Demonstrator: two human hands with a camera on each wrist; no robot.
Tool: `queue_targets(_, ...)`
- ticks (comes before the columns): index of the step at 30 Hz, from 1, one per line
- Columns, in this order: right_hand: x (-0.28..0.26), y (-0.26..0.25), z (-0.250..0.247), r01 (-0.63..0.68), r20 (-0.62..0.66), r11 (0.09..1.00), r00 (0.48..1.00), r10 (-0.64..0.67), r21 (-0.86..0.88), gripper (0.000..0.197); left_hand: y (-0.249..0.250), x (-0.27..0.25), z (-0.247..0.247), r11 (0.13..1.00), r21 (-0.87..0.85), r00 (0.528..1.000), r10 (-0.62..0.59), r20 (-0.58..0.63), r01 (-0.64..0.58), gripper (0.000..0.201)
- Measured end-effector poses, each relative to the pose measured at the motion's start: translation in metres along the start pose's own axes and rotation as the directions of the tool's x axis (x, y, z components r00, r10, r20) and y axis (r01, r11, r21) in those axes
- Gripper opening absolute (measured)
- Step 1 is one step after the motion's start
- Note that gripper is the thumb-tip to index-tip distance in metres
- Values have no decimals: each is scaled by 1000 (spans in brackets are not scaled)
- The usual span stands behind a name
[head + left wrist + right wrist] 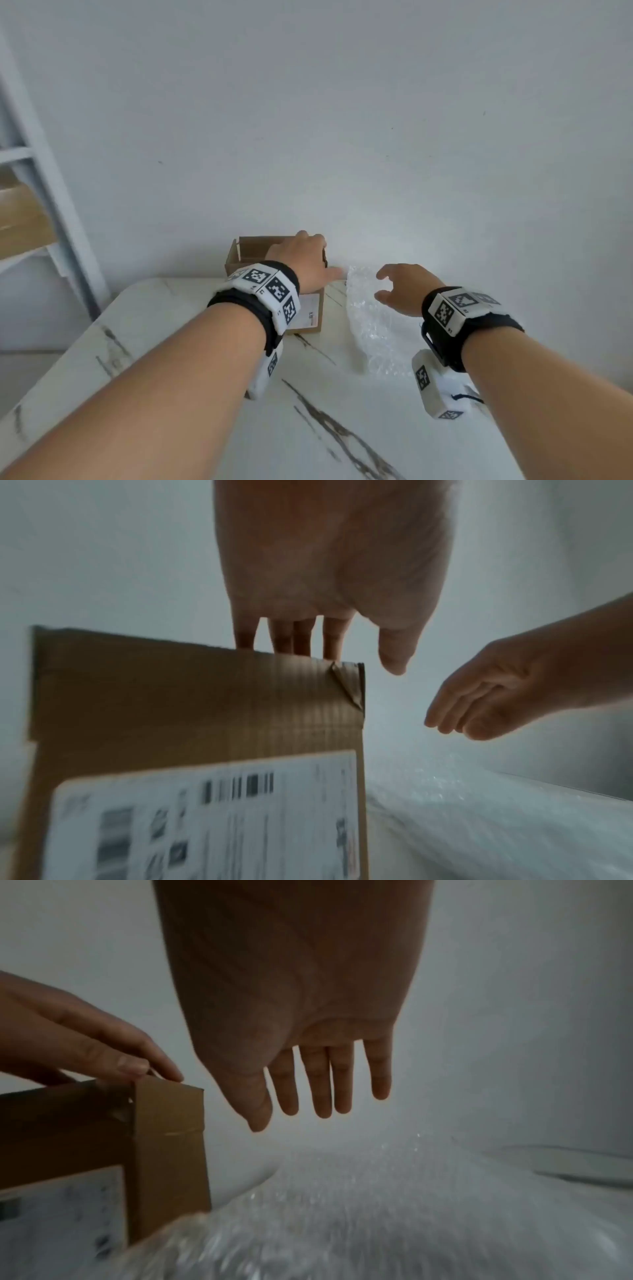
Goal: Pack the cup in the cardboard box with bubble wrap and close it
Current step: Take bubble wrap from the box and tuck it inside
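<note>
Above, right hand outspread, hovering.

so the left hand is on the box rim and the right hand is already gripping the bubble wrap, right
Not quite. The right hand grips nothing: in the right wrist view its fingers hang straight above the bubble wrap, apart from it. The left hand is on the box rim, as you said.
</note>
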State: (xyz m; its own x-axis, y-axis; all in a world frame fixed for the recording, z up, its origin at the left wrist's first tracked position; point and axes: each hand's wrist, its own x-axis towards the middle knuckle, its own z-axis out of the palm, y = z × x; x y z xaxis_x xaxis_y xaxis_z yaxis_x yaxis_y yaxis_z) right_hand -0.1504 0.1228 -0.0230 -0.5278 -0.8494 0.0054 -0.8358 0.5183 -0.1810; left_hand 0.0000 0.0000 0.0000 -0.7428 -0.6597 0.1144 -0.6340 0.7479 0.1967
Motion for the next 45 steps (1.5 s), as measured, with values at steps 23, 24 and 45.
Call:
queue_targets(23,-33,-8,40,-117,46,993,992,116,13,30,11,-47,7,990,-131,979,30,-200,-57,28)
queue_targets(24,-35,-7,34,-151,-8,988,988,151,43,28,13,-49,6,990,-127,981,38,-192,-63,27)
queue_targets(45,-91,-28,-66,-53,-492,994,865,96,100,20,53,-78,-30,934,-357,984,-36,-172,-28,50)
